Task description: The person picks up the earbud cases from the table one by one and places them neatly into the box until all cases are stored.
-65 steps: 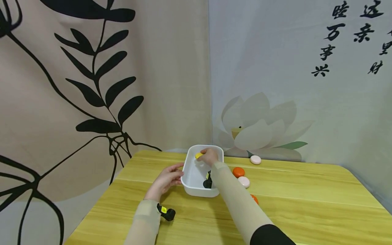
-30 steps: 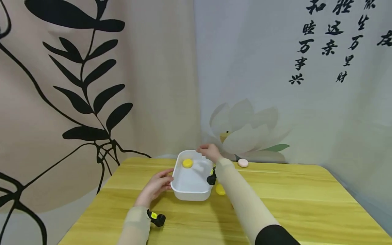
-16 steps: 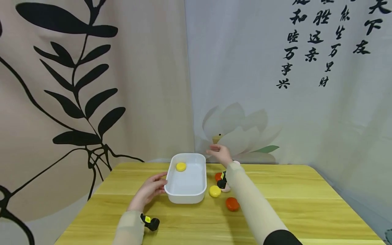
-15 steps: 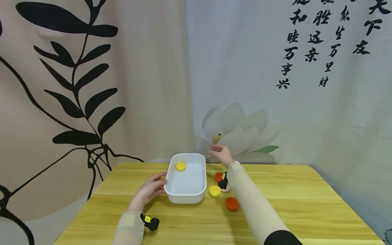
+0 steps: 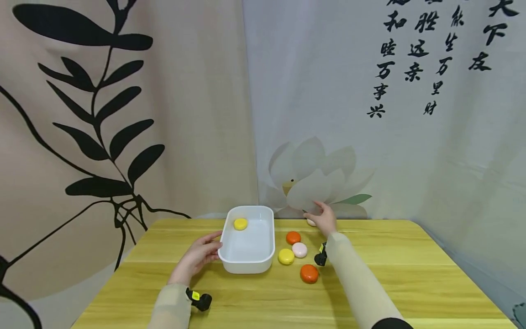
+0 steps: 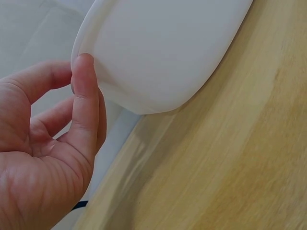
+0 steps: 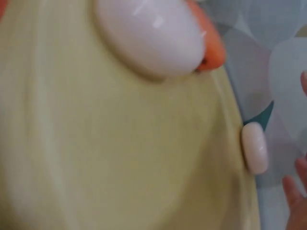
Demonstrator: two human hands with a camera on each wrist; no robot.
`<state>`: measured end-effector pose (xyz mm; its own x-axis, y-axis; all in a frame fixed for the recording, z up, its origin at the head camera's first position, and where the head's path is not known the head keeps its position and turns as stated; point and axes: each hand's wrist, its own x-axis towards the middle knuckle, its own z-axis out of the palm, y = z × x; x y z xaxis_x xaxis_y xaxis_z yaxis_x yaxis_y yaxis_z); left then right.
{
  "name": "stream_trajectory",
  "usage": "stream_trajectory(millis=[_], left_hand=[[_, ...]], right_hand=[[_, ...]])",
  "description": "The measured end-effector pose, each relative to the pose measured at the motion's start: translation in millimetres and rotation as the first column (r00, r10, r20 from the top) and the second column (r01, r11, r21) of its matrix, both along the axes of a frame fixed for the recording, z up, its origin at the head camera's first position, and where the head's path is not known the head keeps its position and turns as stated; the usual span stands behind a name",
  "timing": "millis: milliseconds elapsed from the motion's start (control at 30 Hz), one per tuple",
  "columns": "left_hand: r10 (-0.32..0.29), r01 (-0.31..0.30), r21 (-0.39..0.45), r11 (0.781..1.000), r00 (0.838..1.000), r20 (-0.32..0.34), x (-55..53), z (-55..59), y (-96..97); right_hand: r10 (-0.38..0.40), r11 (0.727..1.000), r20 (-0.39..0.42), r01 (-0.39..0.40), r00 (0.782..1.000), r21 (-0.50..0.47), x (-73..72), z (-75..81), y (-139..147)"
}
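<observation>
A white rectangular tray (image 5: 246,250) stands on the wooden table, with a glossy yellow disc (image 5: 240,224) inside near its far left corner. At the tray's left side my left hand (image 5: 198,255) grips the rim; in the left wrist view its curled fingertips (image 6: 84,72) meet the wall. My right hand (image 5: 324,220) hovers at the table's back edge, fingers and thumb spread apart and holding nothing. Just under those fingertips lies a pale pink disc (image 5: 311,223), partly hidden in the head view. The right wrist view shows this pink disc (image 7: 254,148) apart from the fingers.
Right of the tray lie a small orange disc (image 5: 293,237), another pink disc (image 5: 299,250), a second yellow disc (image 5: 286,257) and a larger orange disc (image 5: 309,273). A printed curtain (image 5: 197,114) hangs behind the table (image 5: 370,274).
My right hand let go of the yellow disc inside the tray, left the tray and moved right to the pink disc at the back edge. My left hand stays on the rim.
</observation>
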<state>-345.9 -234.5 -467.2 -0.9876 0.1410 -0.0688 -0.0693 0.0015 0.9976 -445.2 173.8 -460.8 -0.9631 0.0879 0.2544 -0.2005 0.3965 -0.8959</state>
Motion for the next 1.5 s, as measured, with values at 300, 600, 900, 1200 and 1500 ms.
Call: stream_trajectory(millis=[300, 600, 900, 1200, 1500], left_hand=[[0.006, -0.006, -0.009, 1.000, 1.000, 0.001, 1.3, -1.7, 0.4], [0.002, -0.002, -0.004, 1.000, 1.000, 0.010, 1.8, -2.7, 1.9], [-0.013, 0.013, 0.006, 1.000, 1.000, 0.004, 1.8, -2.5, -0.2], [-0.013, 0.013, 0.011, 1.000, 1.000, 0.005, 1.7, -3.3, 0.6], [-0.019, 0.019, 0.016, 1.000, 1.000, -0.001, 3.8, -0.3, 0.2]], right_hand=[[-0.048, 0.994, 0.061, 0.042, 0.997, 0.096, -5.2, -27.9, 9], [-0.040, 0.999, 0.112, 0.040, 0.993, -0.001, -6.9, -35.4, 16], [-0.016, 1.000, 0.123, 0.015, 0.992, 0.015, -13.1, -34.4, 20], [-0.033, 0.998, 0.116, 0.027, 0.993, 0.056, -16.5, -35.4, 20], [-0.048, 0.997, 0.101, 0.042, 0.994, 0.061, -16.5, -35.2, 17]])
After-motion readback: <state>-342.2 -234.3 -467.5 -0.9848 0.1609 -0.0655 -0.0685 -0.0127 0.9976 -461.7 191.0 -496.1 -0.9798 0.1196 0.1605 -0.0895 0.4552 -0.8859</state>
